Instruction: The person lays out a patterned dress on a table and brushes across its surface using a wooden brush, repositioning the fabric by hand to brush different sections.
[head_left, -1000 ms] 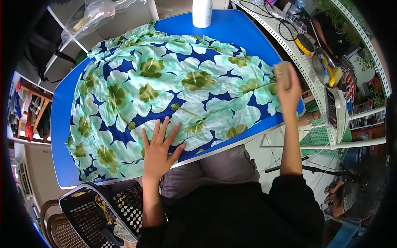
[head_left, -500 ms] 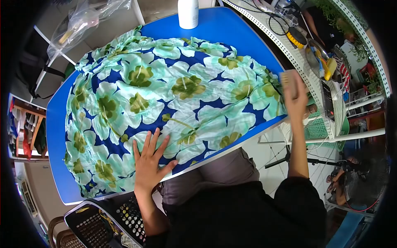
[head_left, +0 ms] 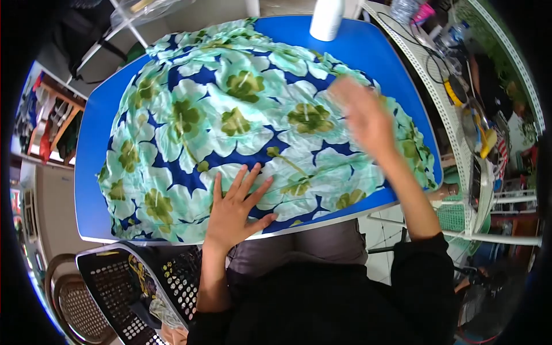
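A floral cloth point(head_left: 241, 118) in mint green, olive and dark blue lies spread over a blue table point(head_left: 95, 190), with small wrinkles and a bunched far edge. My left hand point(head_left: 233, 210) rests flat on its near part, fingers spread. Over the right part of the cloth is my right hand point(head_left: 371, 121), blurred by motion. It is closed on a small tan brush point(head_left: 345, 92), whose outline is smeared and partly hidden by the fingers. Whether the brush touches the cloth I cannot tell.
A white bottle point(head_left: 326, 22) stands at the table's far edge. To the right, a white perforated shelf point(head_left: 428, 75) holds a yellow brush point(head_left: 455, 90), cables and tools. A dark basket point(head_left: 109, 276) with clothes stands below the table at left, beside a wicker chair point(head_left: 83, 307).
My right hand has moved left with the brush, from beyond the cloth's right edge to over the cloth. My left hand stays flat on the fabric. The view has shifted.
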`<state>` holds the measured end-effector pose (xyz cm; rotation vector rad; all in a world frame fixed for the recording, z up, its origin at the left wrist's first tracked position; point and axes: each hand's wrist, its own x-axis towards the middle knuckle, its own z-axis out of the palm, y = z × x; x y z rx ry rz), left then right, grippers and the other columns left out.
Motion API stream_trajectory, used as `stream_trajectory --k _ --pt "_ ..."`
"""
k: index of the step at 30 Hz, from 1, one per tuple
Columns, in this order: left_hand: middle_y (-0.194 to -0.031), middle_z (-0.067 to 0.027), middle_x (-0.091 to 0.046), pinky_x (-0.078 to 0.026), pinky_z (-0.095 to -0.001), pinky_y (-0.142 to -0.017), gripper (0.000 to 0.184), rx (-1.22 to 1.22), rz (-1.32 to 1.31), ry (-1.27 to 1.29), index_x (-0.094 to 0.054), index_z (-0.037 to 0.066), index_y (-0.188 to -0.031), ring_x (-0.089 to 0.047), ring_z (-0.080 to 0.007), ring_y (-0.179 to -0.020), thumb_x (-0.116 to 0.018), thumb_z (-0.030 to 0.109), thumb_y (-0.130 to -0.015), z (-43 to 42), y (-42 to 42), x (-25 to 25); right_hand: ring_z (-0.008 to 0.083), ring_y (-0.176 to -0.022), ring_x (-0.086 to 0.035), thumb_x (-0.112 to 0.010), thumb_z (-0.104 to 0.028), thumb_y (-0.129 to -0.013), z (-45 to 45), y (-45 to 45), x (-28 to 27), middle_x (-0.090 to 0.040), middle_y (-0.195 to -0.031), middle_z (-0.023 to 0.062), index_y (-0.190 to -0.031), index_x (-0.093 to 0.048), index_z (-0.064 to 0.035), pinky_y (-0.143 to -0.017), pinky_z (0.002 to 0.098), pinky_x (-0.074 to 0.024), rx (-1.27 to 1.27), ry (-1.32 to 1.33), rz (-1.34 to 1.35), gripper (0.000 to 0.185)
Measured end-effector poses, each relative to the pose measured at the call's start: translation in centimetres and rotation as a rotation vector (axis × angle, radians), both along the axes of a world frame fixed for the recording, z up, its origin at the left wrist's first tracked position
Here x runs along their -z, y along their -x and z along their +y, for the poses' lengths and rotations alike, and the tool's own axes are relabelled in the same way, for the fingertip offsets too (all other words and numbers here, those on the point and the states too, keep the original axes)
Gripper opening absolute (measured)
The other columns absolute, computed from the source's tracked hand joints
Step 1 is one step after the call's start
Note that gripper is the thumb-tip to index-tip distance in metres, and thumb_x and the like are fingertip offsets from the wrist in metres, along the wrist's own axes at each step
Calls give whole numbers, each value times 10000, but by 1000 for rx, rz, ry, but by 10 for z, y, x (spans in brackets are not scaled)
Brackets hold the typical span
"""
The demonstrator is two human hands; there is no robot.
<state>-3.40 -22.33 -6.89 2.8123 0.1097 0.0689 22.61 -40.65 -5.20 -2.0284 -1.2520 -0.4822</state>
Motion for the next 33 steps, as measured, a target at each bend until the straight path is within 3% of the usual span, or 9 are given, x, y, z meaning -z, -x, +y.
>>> stream_trajectory --k 3,8,10,14,16,19,26,29,33 --pt "-1440 -39 -325 -126 -583 -1061 634 -2 4 3 -461 233 -1320 -285 -239 -1337 -596 507 -765 1 0 0 148 -735 -608 -609 -58 -721 32 73 12 -548 -990 2 -1134 -604 -227 -583 264 -535 -265 201 -402 446" --pt "-1438 -51 -333 -116 -571 -1065 641 10 -52 24 -458 226 -1327 -291 -257 -1336 -603 495 -763 3 2 2 310 -911 -593 -504 -61 -779 29 -42 21 -578 -1066 93 -1258 -480 -214 -728 414 -513 59 205 -109 503" --pt "-1436 -52 -336 -116 -569 -1066 640 10 -61 40 -460 225 -1325 -297 -256 -1333 -605 493 -762 3 4 3 326 -934 -591 -506 -86 -793 16 -85 12 -588 -1090 105 -1276 -465 -226 -760 403 -504 574 315 -42 504" --pt "-1432 -52 -341 -114 -563 -1069 638 11 -75 40 -463 228 -1323 -306 -251 -1328 -603 498 -762 5 3 4 322 -950 -594 -553 -72 -769 35 -48 4 -594 -1108 112 -1237 -517 -170 -797 398 -498 171 -22 -107 480" --pt "-1430 -43 -342 -124 -569 -1068 617 13 -67 36 -455 232 -1324 -313 -237 -1323 -571 510 -786 6 2 2 252 -934 -613 -565 -50 -757 61 22 1 -598 -1101 71 -1185 -577 -184 -781 346 -506 -239 83 -132 448" --pt "-1432 -38 -337 -122 -567 -1071 606 16 -62 34 -446 234 -1328 -308 -226 -1324 -547 518 -802 7 2 4 167 -719 -622 -566 -52 -751 65 77 17 -571 -1039 11 -1177 -588 -229 -607 268 -529 -380 292 -352 461" --pt "-1438 -35 -332 -105 -547 -1081 618 3 -81 60 -447 233 -1332 -298 -225 -1332 -570 504 -790 6 5 6 322 -887 -608 -540 -101 -775 69 -106 34 -584 -1091 110 -1260 -473 -212 -713 427 -513 470 315 -152 502" --pt "-1437 -34 -336 -120 -555 -1077 619 -7 -104 98 -462 227 -1321 -302 -231 -1332 -595 488 -776 8 6 8 330 -903 -605 -548 -66 -773 91 -59 12 -588 -1090 109 -1236 -507 -197 -759 421 -508 138 -1 -120 484" --pt "-1441 -45 -323 -112 -560 -1079 593 20 -88 118 -458 214 -1319 -276 -220 -1343 -563 483 -801 9 5 8 265 -872 -623 -561 -34 -757 103 51 18 -590 -1076 46 -1205 -551 -215 -713 343 -522 -300 170 -158 483"
